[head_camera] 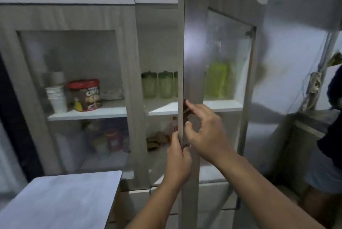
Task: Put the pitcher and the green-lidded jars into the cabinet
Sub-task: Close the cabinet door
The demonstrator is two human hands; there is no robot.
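The grey cabinet (129,52) has its right glass door (194,62) swung partly out, edge toward me. My left hand (178,158) grips the door's front edge low down. My right hand (205,128) rests on the door's outer face with fingers spread, holding nothing. On the upper white shelf (162,107) stand green-lidded jars (158,85) in a row, partly hidden by the door edge. A yellow-green pitcher (218,80) shows blurred through the door's glass, on the same shelf.
Behind the left glass door sit stacked white cups (56,97) and a red-lidded tin (85,95); more tubs fill the lower shelf (109,139). A white tabletop (61,199) is at lower left. A person in dark clothes (331,136) stands at the right edge.
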